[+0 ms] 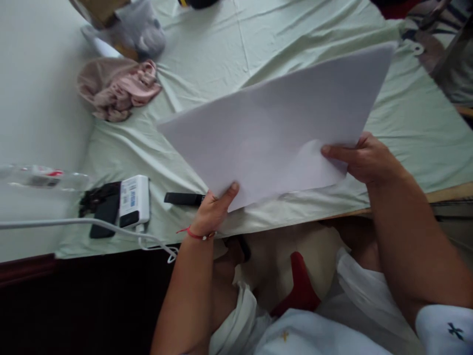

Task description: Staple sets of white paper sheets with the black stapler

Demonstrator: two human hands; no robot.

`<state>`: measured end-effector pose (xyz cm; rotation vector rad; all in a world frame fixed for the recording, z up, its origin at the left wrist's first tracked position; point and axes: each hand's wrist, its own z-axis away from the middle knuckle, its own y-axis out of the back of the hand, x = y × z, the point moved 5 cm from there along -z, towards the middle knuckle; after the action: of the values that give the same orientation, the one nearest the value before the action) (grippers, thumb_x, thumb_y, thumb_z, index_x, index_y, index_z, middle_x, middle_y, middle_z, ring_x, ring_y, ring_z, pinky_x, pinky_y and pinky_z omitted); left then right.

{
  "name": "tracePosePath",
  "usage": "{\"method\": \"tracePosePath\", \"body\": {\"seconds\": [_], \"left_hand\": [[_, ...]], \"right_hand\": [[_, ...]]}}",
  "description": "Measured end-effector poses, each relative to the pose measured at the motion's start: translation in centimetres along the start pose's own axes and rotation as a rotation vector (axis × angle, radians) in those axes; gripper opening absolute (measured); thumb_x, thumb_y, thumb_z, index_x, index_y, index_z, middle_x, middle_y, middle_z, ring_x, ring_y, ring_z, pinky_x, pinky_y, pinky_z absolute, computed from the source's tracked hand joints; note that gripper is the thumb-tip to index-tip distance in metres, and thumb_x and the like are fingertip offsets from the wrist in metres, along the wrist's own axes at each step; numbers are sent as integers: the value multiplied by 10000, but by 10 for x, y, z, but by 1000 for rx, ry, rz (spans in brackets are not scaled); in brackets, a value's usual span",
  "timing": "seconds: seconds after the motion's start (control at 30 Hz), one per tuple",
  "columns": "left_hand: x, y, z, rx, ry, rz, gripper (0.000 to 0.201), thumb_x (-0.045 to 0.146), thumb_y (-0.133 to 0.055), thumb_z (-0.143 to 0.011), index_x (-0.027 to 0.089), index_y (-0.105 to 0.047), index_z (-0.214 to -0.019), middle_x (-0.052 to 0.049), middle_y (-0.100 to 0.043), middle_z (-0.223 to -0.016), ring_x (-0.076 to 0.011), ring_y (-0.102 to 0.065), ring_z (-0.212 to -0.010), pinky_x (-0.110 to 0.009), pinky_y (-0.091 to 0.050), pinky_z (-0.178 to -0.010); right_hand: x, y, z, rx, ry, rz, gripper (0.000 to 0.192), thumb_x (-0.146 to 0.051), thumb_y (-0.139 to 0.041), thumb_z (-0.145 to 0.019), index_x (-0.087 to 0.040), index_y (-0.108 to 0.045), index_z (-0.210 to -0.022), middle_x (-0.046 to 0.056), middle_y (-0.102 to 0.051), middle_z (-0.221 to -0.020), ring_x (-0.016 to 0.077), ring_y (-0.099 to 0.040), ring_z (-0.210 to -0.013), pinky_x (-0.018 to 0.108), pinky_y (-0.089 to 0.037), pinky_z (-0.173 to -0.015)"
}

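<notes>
One white paper (266, 118) is held up in the air over a pale green cloth (199, 54), by two hands; whether it is a single sheet or a few together, I cannot tell. It is broad, blank on the face that shows, and tilted, its far right corner higher in view than its far left. The near edge bows a little, and a lighter curved patch shows beside the right thumb.

The left hand (214, 209) grips the near left corner, thumb flat on top, the fingers mostly hidden beneath. The right hand (373, 158) pinches the near right part, its thumb pointing inward across the surface, its other fingers out of sight under the edge. Both forearms reach forward from the body, set well apart. One red bracelet (201, 235) circles the left wrist.

Just beside the left hand lies one black bar (184, 198), partly hidden by it. Farther left are one white power bank (134, 201), one dark phone (105, 214) touching or nearly touching it, a white cable (74, 223) and one clear bottle (44, 178). Beyond them sit one pink cloth (120, 88) and one grey bag (144, 29).
</notes>
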<state>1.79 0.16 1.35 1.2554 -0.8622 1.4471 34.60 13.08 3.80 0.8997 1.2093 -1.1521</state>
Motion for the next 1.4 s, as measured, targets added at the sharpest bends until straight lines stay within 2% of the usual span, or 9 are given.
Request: {"method": "tracePosePath", "body": {"seconds": [0.1,0.23,0.33,0.43,0.67,0.93,1.03,1.23,1.4], "left_hand": [[6,-13,7,-193,190,154,619,700,-800,-823,159,-747,-1119,-135,-815,-997,-285,-804,-776,-362,-645,-597],[15,-24,13,-393,291,150,680,801,-715,-823,129,-746,-921,-140,-760,-788,-180,-664,-492,-248,-380,-348],[18,-23,10,-350,258,111,519,663,-812,-812,160,-682,-820,-84,-733,-699,-64,-460,-400,-198,-250,-351],[18,-19,7,-294,209,115,460,530,-902,-768,156,-639,-819,-77,-765,-714,-20,-362,-401,-176,-228,-380],[21,-6,12,-353,219,137,428,490,-886,-815,132,-654,-830,-134,-796,-723,-49,-422,-384,-198,-278,-371],[20,1,14,-362,196,144,438,496,-902,-802,120,-677,-807,-119,-778,-697,-59,-460,-392,-200,-300,-374],[22,1,12,-290,166,170,458,532,-897,-794,127,-683,-813,-84,-744,-671,-73,-484,-406,-208,-335,-377],[24,2,5,36,132,249,514,648,-883,-725,201,-636,-782,2,-631,-689,-94,-488,-473,-222,-367,-351],[24,7,3,114,129,204,499,577,-904,-730,224,-558,-658,55,-478,-536,-76,-403,-429,-196,-304,-323]], "right_hand": [[1,2,0,31,-37,-70,255,-235,-973,-705,-216,-821,-909,50,-832,-1030,198,-731,-917,325,-606,-874],[1,2,-2,83,-62,-103,269,-206,-971,-667,-221,-811,-882,37,-834,-1018,186,-729,-895,322,-611,-864],[-1,0,-2,98,-61,-118,272,-185,-971,-649,-223,-809,-864,33,-830,-994,179,-725,-884,313,-611,-855],[-1,0,-1,90,-80,-131,251,-170,-957,-646,-226,-816,-847,24,-824,-953,168,-718,-851,290,-610,-804],[0,0,-2,11,-118,95,142,-228,-933,-714,-180,-802,-742,37,-800,-829,144,-667,-681,262,-551,-610],[1,-6,4,-57,-131,-58,291,-253,-1002,-646,-211,-835,-881,53,-839,-1043,204,-753,-882,342,-644,-838],[2,-8,4,-57,-134,-60,304,-206,-993,-643,-218,-836,-903,40,-839,-1058,203,-761,-930,343,-640,-909],[2,-14,6,-40,-136,-49,311,-229,-987,-643,-212,-823,-906,44,-839,-1057,230,-761,-963,376,-642,-931],[1,-16,7,-59,-181,-17,249,-229,-975,-671,-207,-825,-869,35,-838,-1012,197,-739,-892,343,-624,-930]]}}
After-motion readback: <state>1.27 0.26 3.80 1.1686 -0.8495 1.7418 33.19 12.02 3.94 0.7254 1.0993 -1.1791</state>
